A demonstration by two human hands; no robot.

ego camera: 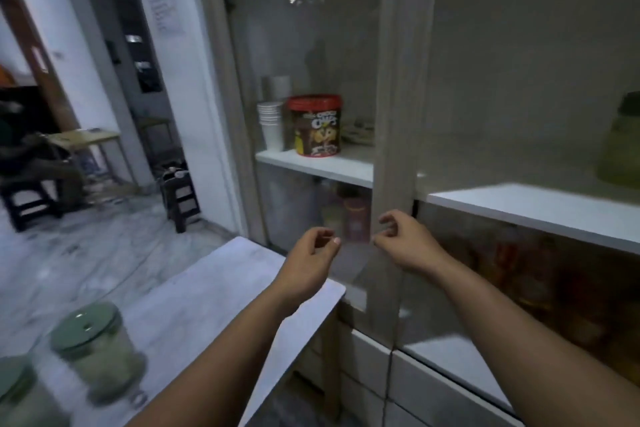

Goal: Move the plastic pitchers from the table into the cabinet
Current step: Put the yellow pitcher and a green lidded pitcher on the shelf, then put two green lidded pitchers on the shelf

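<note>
Two clear plastic pitchers with green lids stand on the white table (221,288) at the lower left, one (98,348) further in and one (15,395) cut off by the frame edge. A third greenish pitcher (621,146) sits on the cabinet's right shelf (533,215), blurred. My left hand (317,248) hovers half curled and holds nothing in front of the cabinet. My right hand (398,239) is beside it, its fingers loosely curled at the lower part of the wooden door stile (393,135); whether it touches the stile is unclear.
Behind the glass on the left shelf (311,163) stand stacked white cups (270,125) and a red-lidded tub (316,125). Jars show dimly on the shelf below. White drawers (367,357) lie under the cabinet. A dark stool (178,194) stands on the marble floor to the left.
</note>
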